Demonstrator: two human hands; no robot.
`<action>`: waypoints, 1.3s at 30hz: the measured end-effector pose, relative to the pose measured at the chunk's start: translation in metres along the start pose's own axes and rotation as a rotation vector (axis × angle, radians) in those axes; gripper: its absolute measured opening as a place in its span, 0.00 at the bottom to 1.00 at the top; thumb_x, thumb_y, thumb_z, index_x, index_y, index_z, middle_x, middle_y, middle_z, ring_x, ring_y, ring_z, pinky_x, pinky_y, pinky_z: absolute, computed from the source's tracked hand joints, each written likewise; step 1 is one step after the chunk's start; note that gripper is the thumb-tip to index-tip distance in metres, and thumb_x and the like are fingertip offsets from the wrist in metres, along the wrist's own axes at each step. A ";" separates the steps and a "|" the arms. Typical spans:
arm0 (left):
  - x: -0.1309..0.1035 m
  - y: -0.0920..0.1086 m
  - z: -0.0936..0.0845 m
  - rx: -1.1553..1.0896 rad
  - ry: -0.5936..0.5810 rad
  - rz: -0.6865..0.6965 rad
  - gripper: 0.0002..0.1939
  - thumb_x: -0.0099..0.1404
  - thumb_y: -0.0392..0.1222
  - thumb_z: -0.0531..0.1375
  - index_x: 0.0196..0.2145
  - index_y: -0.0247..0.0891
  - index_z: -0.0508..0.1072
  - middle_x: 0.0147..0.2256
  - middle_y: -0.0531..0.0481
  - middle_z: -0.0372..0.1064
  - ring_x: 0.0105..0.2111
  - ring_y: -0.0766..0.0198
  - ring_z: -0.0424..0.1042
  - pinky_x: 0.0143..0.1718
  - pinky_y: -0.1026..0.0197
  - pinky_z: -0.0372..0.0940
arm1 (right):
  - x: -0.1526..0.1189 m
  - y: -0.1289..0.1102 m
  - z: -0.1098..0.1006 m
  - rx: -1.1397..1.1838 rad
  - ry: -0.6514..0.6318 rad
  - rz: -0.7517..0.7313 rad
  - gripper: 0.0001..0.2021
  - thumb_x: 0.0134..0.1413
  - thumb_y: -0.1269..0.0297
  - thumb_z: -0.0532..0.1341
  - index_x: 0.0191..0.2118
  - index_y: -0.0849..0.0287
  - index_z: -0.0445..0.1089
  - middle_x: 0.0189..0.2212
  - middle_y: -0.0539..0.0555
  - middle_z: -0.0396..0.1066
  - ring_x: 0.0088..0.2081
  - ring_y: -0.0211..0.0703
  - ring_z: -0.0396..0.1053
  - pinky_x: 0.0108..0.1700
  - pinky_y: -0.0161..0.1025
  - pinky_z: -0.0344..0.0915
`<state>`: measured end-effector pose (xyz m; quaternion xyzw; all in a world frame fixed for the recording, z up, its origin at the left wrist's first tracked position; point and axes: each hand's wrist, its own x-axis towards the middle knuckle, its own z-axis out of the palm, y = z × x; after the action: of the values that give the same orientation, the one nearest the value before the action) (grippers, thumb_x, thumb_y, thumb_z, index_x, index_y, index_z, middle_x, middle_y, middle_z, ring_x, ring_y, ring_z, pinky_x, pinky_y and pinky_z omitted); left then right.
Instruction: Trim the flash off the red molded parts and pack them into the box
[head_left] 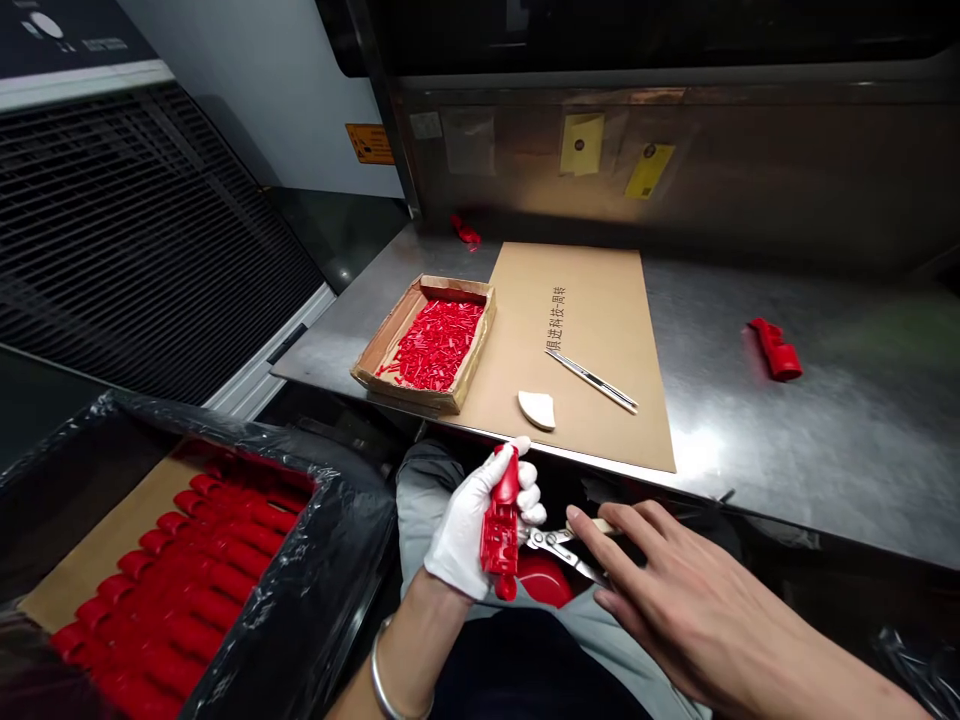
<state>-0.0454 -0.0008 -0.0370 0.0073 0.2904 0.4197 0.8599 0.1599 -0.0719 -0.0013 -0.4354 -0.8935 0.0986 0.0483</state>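
My left hand, in a white glove, is wrapped round a red molded plastic part above my lap. The hollow, ribbed side of the part faces up. My right hand is bare and grips a pair of metal nippers. Their jaws point left, close to the part's right side; whether they touch it I cannot tell. Beyond my hands, on the table edge, stands a cardboard tray with many small red plastic scraps in it.
A cardboard sheet on the metal table carries a white wedge-shaped piece and a slim knife or tweezers. Another red part lies right. At lower left, a black-lined bin holds rows of red parts.
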 end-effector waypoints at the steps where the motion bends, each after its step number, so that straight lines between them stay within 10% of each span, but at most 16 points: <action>1: 0.000 0.000 0.000 0.009 0.005 0.001 0.10 0.72 0.41 0.52 0.46 0.35 0.68 0.28 0.54 0.57 0.22 0.72 0.57 0.23 0.68 0.57 | 0.001 0.000 0.000 -0.034 -0.010 -0.006 0.27 0.68 0.62 0.49 0.69 0.60 0.49 0.51 0.64 0.62 0.46 0.56 0.63 0.40 0.52 0.74; 24: -0.006 -0.014 0.006 0.491 0.089 0.131 0.19 0.67 0.47 0.60 0.52 0.42 0.62 0.29 0.55 0.60 0.23 0.74 0.58 0.23 0.71 0.55 | 0.009 -0.013 -0.006 -0.449 0.035 -0.108 0.39 0.49 0.56 0.59 0.65 0.71 0.53 0.51 0.78 0.61 0.53 0.73 0.59 0.46 0.61 0.65; 39: 0.001 -0.019 -0.001 0.426 0.030 0.018 0.13 0.67 0.46 0.59 0.43 0.40 0.60 0.23 0.59 0.56 0.19 0.75 0.52 0.21 0.70 0.50 | 0.012 -0.016 0.004 -0.496 0.018 -0.064 0.23 0.60 0.58 0.53 0.59 0.60 0.62 0.37 0.59 0.63 0.36 0.53 0.62 0.37 0.50 0.60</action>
<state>-0.0321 -0.0125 -0.0433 0.1851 0.3853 0.3565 0.8308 0.1394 -0.0724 -0.0013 -0.4061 -0.9033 -0.1290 -0.0491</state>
